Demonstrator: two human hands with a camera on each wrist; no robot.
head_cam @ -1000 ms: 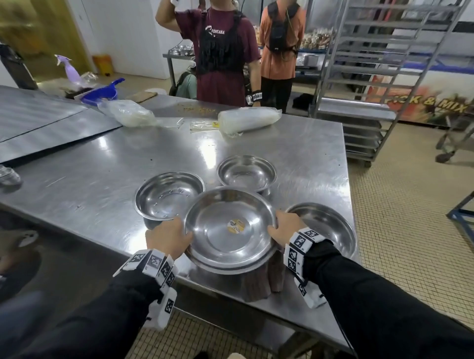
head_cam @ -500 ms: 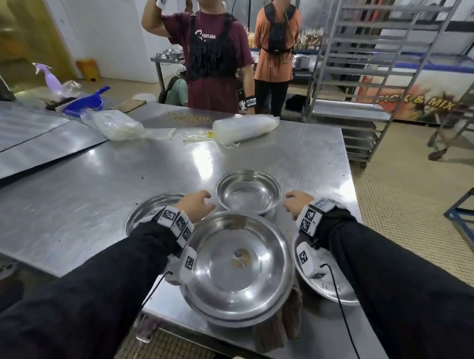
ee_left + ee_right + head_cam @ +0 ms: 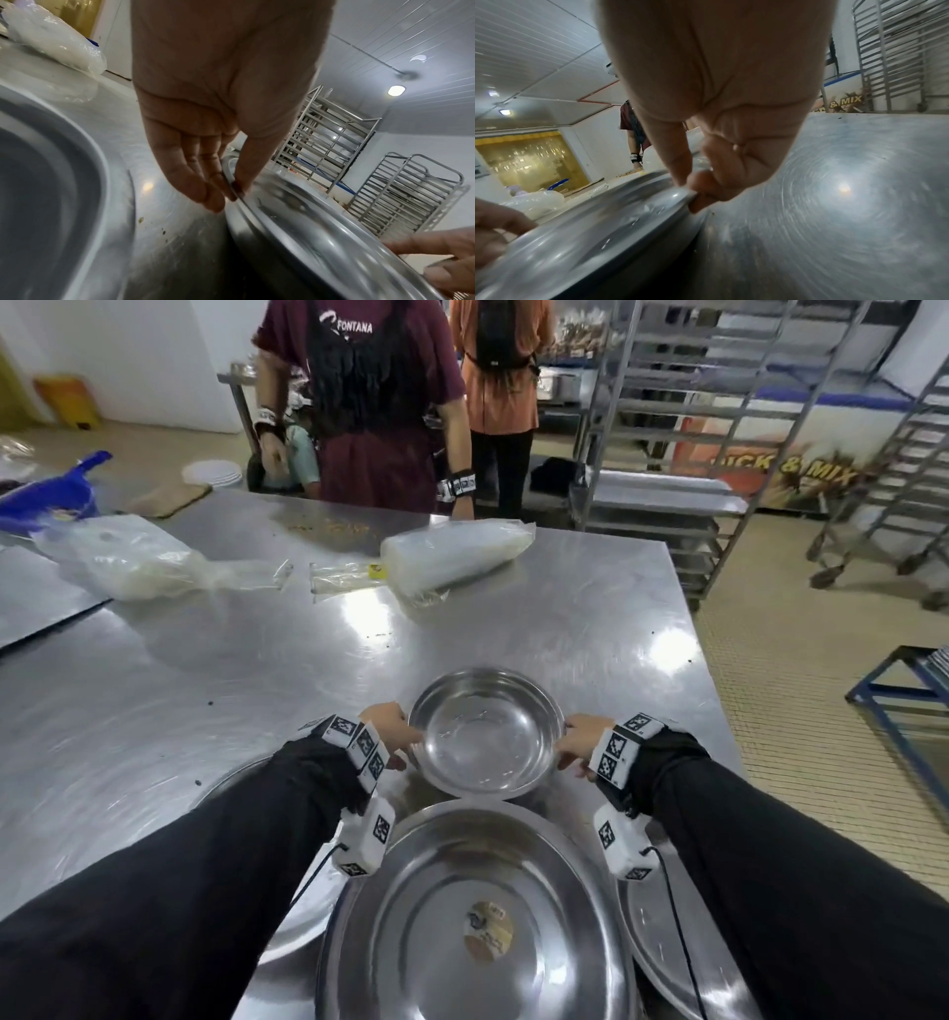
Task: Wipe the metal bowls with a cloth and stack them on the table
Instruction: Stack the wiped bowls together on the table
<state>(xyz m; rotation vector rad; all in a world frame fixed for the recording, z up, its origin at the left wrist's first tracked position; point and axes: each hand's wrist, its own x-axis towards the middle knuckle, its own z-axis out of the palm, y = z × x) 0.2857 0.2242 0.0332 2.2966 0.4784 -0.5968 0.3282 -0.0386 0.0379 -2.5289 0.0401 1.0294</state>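
Note:
A small metal bowl (image 3: 485, 734) sits on the steel table (image 3: 257, 670), just beyond a large metal bowl (image 3: 477, 911) with a sticker in its bottom. My left hand (image 3: 393, 737) pinches the small bowl's left rim (image 3: 257, 203) between thumb and fingers. My right hand (image 3: 577, 744) pinches its right rim (image 3: 670, 194) the same way. Two more bowls lie partly hidden under my arms, one on the left (image 3: 303, 906) and one on the right (image 3: 662, 947). No cloth shows in any view.
Plastic bags (image 3: 452, 557) (image 3: 128, 562) and crumbs lie at the table's far side, with a blue scoop (image 3: 51, 495) at far left. Two people (image 3: 369, 403) stand behind the table. Metal racks (image 3: 683, 454) stand at right. The table's right edge is close to my right arm.
My hands let go of the large bowl, which now lies nearer me, and reached forward. Both now pinch the small bowl's rim.

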